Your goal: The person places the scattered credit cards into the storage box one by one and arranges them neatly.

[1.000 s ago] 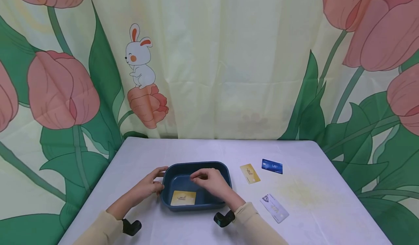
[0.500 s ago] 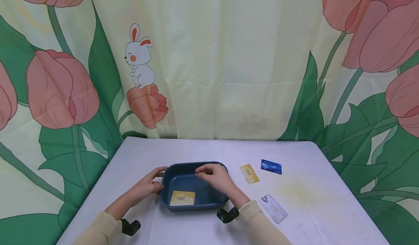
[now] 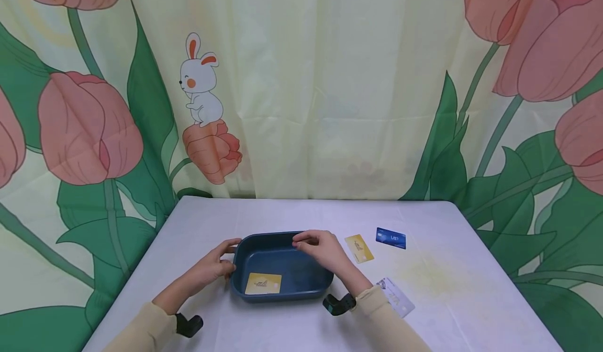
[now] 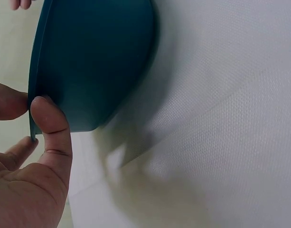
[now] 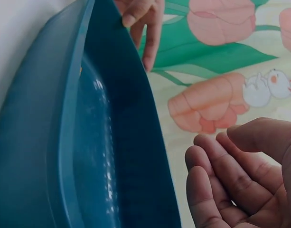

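A dark blue rectangular plastic basin (image 3: pixel 294 271) stands on the table, with a gold card (image 3: pixel 263 284) lying flat at its near left. My left hand (image 3: pixel 209 267) grips the basin's left end; in the left wrist view the thumb (image 4: pixel 51 116) presses the outer wall and other fingers lie at the rim. Over the basin's back right corner hovers my right hand (image 3: pixel 325 250). In the right wrist view its fingers (image 5: pixel 219 164) are loosely curled beside the basin wall, with nothing between them and the thumb.
Right of the basin lie a second gold card (image 3: pixel 359 248), a blue VIP card (image 3: pixel 391 238) and a silver card (image 3: pixel 399 301), partly covered by the right sleeve. A white cloth covers the table (image 3: pixel 471 284). Behind it hangs a curtain (image 3: pixel 330 90) printed with tulips and a rabbit.
My right hand has moved rightward and slightly back, from above the basin's middle to its back right corner. My left hand, the basin and the cards have stayed put.
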`<control>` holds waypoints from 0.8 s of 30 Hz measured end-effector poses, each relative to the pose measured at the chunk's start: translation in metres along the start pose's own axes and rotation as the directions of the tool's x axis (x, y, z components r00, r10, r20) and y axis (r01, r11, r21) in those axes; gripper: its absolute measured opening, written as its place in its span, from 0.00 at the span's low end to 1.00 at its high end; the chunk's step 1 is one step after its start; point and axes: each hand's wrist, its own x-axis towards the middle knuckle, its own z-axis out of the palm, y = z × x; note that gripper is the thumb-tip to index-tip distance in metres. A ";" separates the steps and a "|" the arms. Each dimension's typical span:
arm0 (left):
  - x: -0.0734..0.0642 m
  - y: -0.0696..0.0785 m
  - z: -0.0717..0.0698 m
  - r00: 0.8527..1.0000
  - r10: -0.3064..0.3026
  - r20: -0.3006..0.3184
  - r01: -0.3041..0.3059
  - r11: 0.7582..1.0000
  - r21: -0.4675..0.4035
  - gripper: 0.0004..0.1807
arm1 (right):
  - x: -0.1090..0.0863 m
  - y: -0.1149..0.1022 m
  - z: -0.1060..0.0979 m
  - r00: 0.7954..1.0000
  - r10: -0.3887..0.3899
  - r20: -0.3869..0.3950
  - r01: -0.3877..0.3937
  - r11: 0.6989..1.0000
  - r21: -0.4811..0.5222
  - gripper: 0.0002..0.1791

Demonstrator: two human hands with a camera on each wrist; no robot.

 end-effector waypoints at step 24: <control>0.004 -0.004 0.001 1.000 0.018 0.001 -0.018 1.000 -0.003 0.41 | -0.011 0.017 -0.036 0.991 0.097 -0.094 -0.089 0.992 0.085 0.13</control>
